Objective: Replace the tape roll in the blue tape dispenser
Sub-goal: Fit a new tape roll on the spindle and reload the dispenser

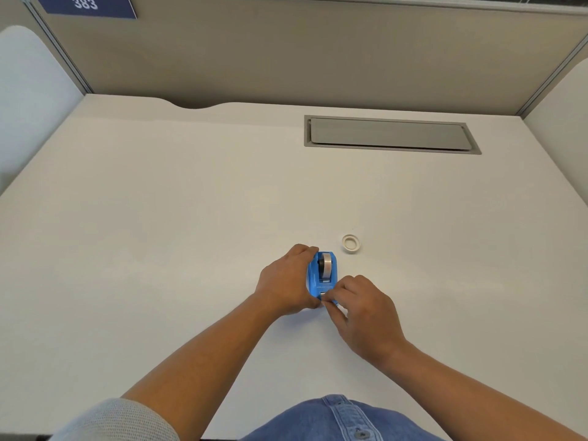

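Note:
The blue tape dispenser (320,275) stands on the white desk (159,233), a little right of centre and close to me. A tape roll (326,263) sits in its cradle. My left hand (284,281) grips the dispenser's left side. The fingers of my right hand (362,310) are pinched together at the dispenser's near end, by the cutter; what they pinch is too small to make out. A whitish ring, a small tape roll or core (351,243), lies flat on the desk just beyond and right of the dispenser.
A grey cable-hatch lid (389,134) is set into the desk at the back right. Beige partition walls (286,52) close off the back and both sides. A blue sign reading 383 (86,4) hangs at the top left.

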A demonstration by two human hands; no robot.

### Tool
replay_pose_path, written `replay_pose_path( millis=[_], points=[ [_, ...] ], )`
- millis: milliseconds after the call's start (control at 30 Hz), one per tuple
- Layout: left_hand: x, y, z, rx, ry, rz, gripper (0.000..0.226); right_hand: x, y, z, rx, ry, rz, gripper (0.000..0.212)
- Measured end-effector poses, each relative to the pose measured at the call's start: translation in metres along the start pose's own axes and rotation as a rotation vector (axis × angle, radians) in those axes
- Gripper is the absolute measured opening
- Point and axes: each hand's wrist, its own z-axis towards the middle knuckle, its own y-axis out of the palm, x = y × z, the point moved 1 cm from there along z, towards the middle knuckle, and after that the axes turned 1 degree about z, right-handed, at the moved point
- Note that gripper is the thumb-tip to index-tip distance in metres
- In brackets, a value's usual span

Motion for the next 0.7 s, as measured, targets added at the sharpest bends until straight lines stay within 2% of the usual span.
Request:
replay_pose_path(
  millis=[367,533,600,700],
  points=[
    [0.001,-0.002,-0.001,-0.010,0.003,-0.014,0.109,0.009,0.008,0.000,-0.067,-0.059,-0.052,0.014],
    [0.003,-0.003,-0.002,-0.008,0.002,-0.013,0.107,0.008,0.007,0.005,-0.078,0.144,0.092,0.012],
    [0.004,-0.004,-0.002,-0.007,0.003,-0.015,0.106,0.011,0.008,0.007,-0.097,0.245,0.149,0.017],
    [0.004,-0.005,-0.002,-0.012,-0.007,-0.013,0.107,0.016,0.008,0.008,-0.101,0.288,0.181,0.023]
  ],
)
